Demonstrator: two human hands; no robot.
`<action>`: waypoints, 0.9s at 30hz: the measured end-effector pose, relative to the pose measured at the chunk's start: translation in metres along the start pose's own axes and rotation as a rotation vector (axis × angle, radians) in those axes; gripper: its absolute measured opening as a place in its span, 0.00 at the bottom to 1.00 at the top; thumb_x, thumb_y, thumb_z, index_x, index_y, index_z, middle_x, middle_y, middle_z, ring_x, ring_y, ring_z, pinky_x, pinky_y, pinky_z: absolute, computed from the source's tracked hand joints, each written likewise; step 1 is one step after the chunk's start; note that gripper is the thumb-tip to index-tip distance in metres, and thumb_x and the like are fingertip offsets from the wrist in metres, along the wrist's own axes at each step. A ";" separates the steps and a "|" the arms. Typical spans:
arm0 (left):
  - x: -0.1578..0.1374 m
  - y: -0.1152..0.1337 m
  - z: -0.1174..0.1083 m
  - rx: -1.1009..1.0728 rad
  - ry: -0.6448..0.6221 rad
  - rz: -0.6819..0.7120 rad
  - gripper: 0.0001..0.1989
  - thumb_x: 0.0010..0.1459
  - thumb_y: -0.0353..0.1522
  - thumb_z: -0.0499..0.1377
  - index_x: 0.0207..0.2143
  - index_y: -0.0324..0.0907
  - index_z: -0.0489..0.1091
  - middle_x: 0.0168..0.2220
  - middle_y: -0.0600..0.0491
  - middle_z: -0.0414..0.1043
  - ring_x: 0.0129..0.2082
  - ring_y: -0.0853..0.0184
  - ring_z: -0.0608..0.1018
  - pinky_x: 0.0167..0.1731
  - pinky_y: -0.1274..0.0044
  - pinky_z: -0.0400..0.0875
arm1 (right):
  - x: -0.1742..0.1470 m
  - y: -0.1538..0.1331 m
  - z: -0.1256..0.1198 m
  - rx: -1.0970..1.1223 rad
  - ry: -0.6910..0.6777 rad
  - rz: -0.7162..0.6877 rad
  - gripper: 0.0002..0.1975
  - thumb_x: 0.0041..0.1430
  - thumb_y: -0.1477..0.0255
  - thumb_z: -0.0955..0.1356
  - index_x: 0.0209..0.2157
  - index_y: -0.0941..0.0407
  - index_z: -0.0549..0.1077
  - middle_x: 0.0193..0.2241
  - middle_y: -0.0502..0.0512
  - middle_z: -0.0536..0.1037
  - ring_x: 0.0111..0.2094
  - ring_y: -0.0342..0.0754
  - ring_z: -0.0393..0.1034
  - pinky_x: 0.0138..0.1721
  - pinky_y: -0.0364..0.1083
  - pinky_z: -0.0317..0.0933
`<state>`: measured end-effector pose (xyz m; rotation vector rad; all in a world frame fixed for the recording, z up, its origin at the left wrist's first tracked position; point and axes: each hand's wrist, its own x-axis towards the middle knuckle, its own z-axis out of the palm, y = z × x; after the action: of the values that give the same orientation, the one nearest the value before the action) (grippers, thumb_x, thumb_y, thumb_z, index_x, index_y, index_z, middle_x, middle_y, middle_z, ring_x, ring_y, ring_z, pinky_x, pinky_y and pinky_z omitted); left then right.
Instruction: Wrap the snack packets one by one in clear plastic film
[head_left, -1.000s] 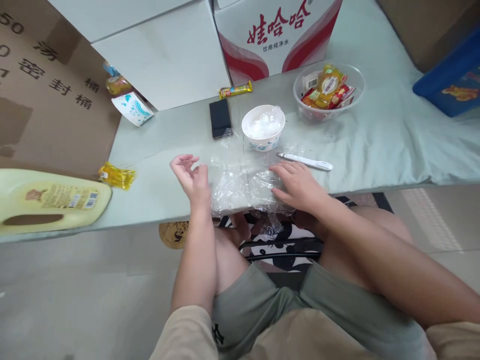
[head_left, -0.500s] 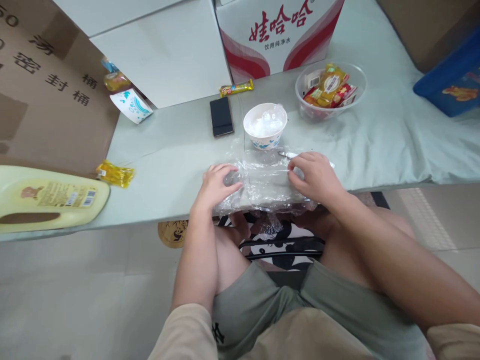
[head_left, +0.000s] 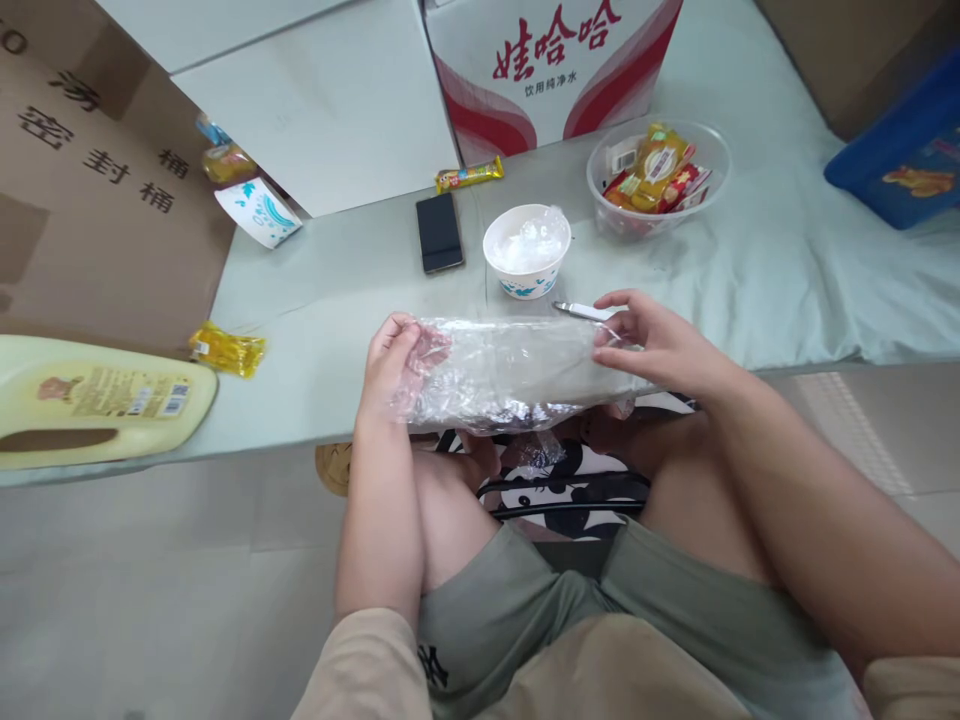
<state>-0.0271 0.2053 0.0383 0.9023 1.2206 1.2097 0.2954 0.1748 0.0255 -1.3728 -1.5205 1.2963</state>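
The left hand [head_left: 388, 355] pinches one end of the clear plastic film [head_left: 510, 365], and the right hand [head_left: 660, 345] curls loosely at the other, though I can't tell if it grips; maybe they hold both ends to spread it flat. The film is at the table's [head_left: 315, 380] front edge, its long way running side to side along it.

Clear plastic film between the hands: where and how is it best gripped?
Probably by the two side edges of the film, pinched between thumb and fingers, one hand coming from each side. It is thin, crinkled and spread wide between the left hand and the right hand, so one grip in the middle would likely bunch it.
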 end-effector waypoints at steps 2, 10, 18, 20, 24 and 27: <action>0.005 -0.002 0.001 0.023 0.081 -0.053 0.21 0.46 0.44 0.72 0.30 0.46 0.64 0.28 0.57 0.74 0.27 0.68 0.79 0.26 0.79 0.74 | 0.000 0.001 0.000 -0.018 -0.024 0.007 0.22 0.48 0.60 0.76 0.43 0.54 0.71 0.30 0.52 0.76 0.32 0.48 0.71 0.33 0.48 0.66; 0.011 -0.009 0.004 0.148 0.124 -0.085 0.27 0.51 0.54 0.66 0.39 0.49 0.58 0.25 0.58 0.73 0.22 0.67 0.79 0.20 0.81 0.66 | 0.004 0.003 0.005 0.199 0.113 0.041 0.28 0.54 0.61 0.74 0.54 0.48 0.63 0.36 0.50 0.76 0.34 0.48 0.75 0.36 0.49 0.72; 0.018 -0.023 0.003 0.318 0.185 0.004 0.26 0.56 0.56 0.61 0.42 0.50 0.58 0.19 0.63 0.66 0.12 0.75 0.66 0.14 0.82 0.51 | 0.005 -0.004 0.015 0.208 0.152 0.109 0.26 0.53 0.66 0.72 0.52 0.47 0.61 0.32 0.44 0.69 0.22 0.41 0.70 0.26 0.45 0.72; 0.019 -0.021 0.002 0.295 0.189 -0.040 0.24 0.57 0.55 0.62 0.40 0.49 0.59 0.18 0.64 0.63 0.09 0.78 0.58 0.13 0.82 0.44 | 0.004 -0.004 0.013 0.213 0.169 0.181 0.28 0.53 0.66 0.72 0.54 0.47 0.61 0.33 0.45 0.71 0.18 0.40 0.66 0.18 0.43 0.66; 0.017 -0.013 -0.002 0.173 0.113 -0.229 0.23 0.54 0.51 0.67 0.38 0.47 0.63 0.18 0.65 0.58 0.10 0.80 0.53 0.12 0.82 0.39 | -0.002 0.003 -0.003 0.060 0.327 0.183 0.20 0.55 0.65 0.71 0.49 0.51 0.68 0.35 0.53 0.77 0.25 0.47 0.74 0.21 0.45 0.66; 0.013 -0.012 0.001 0.165 0.007 -0.256 0.24 0.49 0.50 0.70 0.36 0.46 0.65 0.19 0.64 0.57 0.10 0.79 0.56 0.11 0.82 0.40 | -0.003 0.007 -0.007 -0.024 0.438 0.029 0.11 0.57 0.65 0.70 0.41 0.53 0.72 0.35 0.55 0.78 0.35 0.50 0.77 0.35 0.50 0.73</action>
<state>-0.0245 0.2159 0.0240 0.8324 1.4107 0.9196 0.3042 0.1729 0.0205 -1.5753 -1.2210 0.9158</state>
